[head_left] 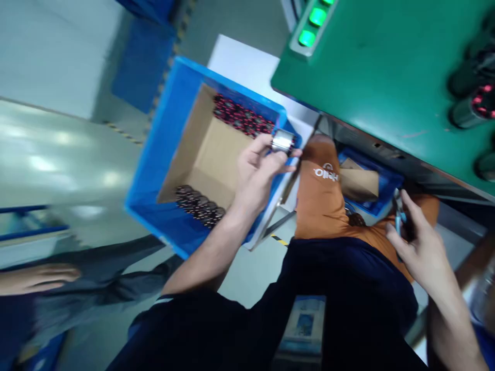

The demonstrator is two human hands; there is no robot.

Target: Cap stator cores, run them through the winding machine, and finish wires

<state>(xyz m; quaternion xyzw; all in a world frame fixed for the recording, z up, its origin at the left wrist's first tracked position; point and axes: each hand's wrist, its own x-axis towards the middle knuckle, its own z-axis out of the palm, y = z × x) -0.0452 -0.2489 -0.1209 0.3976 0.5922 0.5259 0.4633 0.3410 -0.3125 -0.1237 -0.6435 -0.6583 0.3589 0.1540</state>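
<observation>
Between the fingers and thumb of my left hand point(257, 167) is a silver metal motor stator point(283, 141), held over the right rim of a blue crate point(154, 159). Inside that crate, stators with red on their ends point(242, 116) stand packed along the far side. More dark stators point(199, 206) line the near side, and bare cardboard lies between them. My right hand point(419, 242) is closed around small pliers with blue handles point(399, 216), above my right thigh. Motion blur hides the exact type of jaws.
A green-topped workbench point(371, 77) runs along the upper right, carrying several dark stators point(469, 111) and a strip of green-lit buttons point(312, 28). Beneath it sits a blue bin with cardboard point(361, 183). Another person's hand point(42, 278) shows at lower left.
</observation>
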